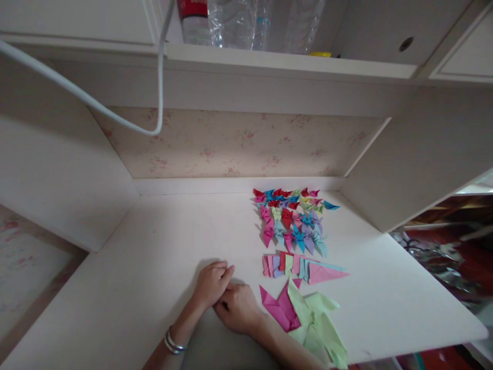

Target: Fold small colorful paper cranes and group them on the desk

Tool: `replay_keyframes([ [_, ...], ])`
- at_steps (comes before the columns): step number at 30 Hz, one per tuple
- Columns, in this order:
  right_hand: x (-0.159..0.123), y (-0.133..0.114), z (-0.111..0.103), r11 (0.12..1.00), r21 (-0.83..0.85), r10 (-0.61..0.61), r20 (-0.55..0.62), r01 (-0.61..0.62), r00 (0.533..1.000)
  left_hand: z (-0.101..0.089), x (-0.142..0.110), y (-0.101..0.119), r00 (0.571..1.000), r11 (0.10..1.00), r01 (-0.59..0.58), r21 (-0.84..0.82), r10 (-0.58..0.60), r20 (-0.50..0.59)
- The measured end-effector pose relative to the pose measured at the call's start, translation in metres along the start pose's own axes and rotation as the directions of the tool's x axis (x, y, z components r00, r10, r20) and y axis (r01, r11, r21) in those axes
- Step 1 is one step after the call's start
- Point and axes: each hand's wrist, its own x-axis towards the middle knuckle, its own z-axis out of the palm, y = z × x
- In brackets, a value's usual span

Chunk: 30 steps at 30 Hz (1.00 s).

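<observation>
On the left, across the white desk, the forearm wearing silvery bracelets runs up to the left hand, its fingers curled and its thumb lying toward the right hand. The two meet, fingers folded together — whether anything is pinched between them, I cannot tell. Just right of the right hand, the nearer of the two, lies the magenta folded paper, its longer flap slanting from upper left to lower right. Beyond it, farther from the person, sit rows of small paper cranes and, between, a row of folded strips. The large light-green paper overlaps the magenta one's right side, close by the right forearm; above it, a pink wedge points right.
</observation>
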Motion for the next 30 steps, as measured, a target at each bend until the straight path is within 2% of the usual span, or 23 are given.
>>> replay_keyframes([
  [8,0.0001,-0.0014,-0.0038,1.0,0.0,-0.007,0.007,0.007,1.0,-0.0002,0.0001,-0.0005,1.0,1.0,0.002,-0.009,-0.002,-0.003],
  [19,0.0002,0.0019,0.0022,1.0,0.005,-0.012,-0.012,0.012,1.0,-0.001,0.0,0.0002,1.0,1.0,0.012,-0.011,-0.012,0.001],
  [27,0.0008,-0.0003,0.0003,0.999,0.032,-0.011,-0.015,0.011,1.0,0.0048,-0.0002,-0.0038,1.0,0.999,0.005,-0.034,-0.006,-0.027],
  [30,0.0009,-0.0025,-0.004,0.998,0.059,-0.017,-0.06,0.021,0.998,0.0035,-0.0004,-0.0036,0.997,0.995,0.021,-0.094,-0.028,-0.07],
])
